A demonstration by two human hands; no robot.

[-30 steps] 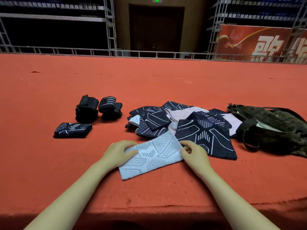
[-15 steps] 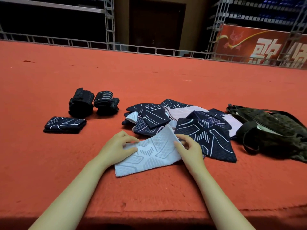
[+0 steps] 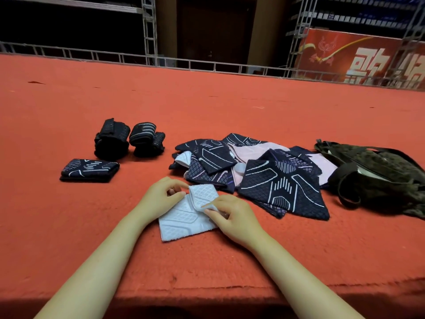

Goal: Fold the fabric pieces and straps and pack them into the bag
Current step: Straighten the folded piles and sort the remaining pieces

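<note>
Both hands (image 3: 161, 199) (image 3: 232, 217) pinch the pale fabric piece (image 3: 186, 217) (half folded).

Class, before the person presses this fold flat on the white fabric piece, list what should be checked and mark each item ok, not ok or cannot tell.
1. Left hand pinches the white fabric piece: ok.
2. Right hand holds the folded-over flap: ok.
3. Flap edges lined up with the layer below: cannot tell.
4. Piece lies apart from the unfolded pile: not ok, its far corner touches the pile.
5. Bag open for packing: cannot tell.
</note>
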